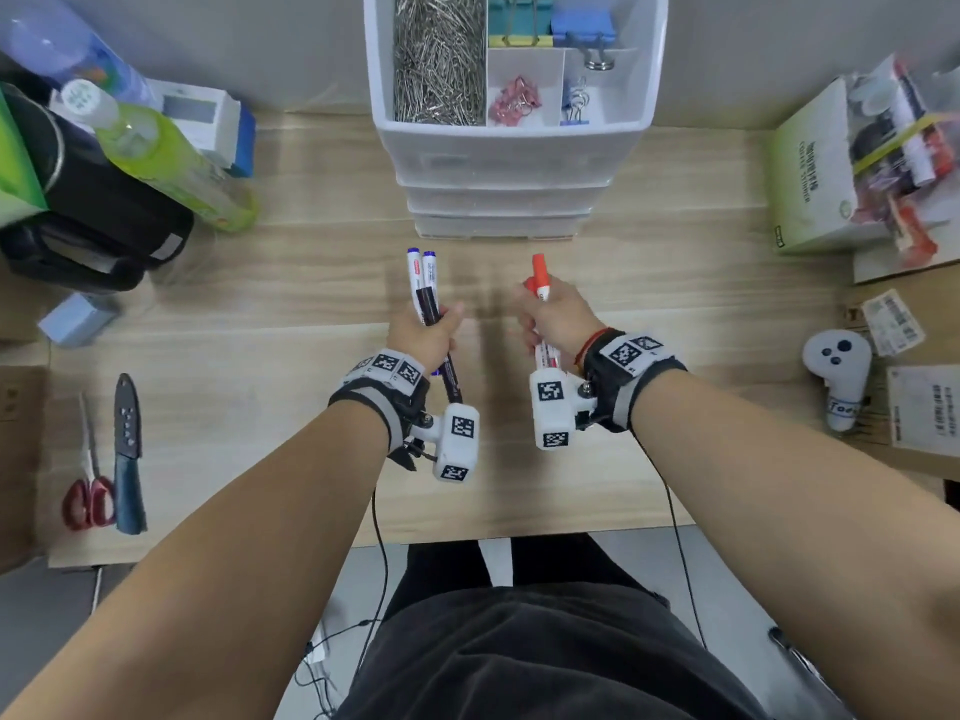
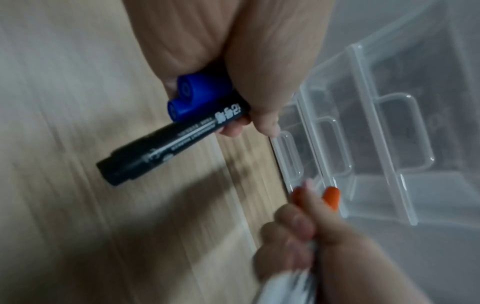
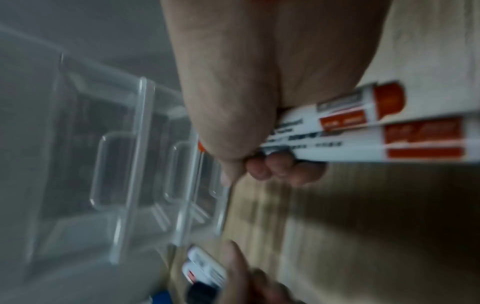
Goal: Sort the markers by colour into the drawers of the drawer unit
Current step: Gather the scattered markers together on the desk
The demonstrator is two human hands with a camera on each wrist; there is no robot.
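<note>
- From the head camera I saw the drawer unit (image 1: 498, 163) standing at the back of the wooden desk (image 1: 260, 418), its open top tray filled with paper clips (image 1: 439, 54) and binder clips (image 1: 576, 28), and all its drawers pushed in.
- In front of the drawer unit, my left hand (image 1: 423, 332) was closed around the blue markers (image 1: 422, 275) and a black marker (image 1: 451, 374), the blue ends pointing towards the unit.
- Just to the right of that, also in front of the drawer unit, my right hand (image 1: 556, 317) was wrapped around the red markers (image 1: 540, 275), caps towards the unit.
- Far left of the drawer unit lay scissors (image 1: 88, 491) and a knife (image 1: 127, 449); far right of it sat a white controller (image 1: 836, 368).
- From the left wrist camera I saw the fingers curled round two blue marker ends (image 2: 197, 94) and the black marker (image 2: 166, 148), which stuck out over the desk, with the clear drawer handles (image 2: 405, 131) of the unit close beyond the fingertips.
- From the right wrist camera, which was blurred, I saw the hand gripping two white-barrelled red markers (image 3: 363, 133) beside the drawer unit (image 3: 116, 164), whose drawers were shut.
</note>
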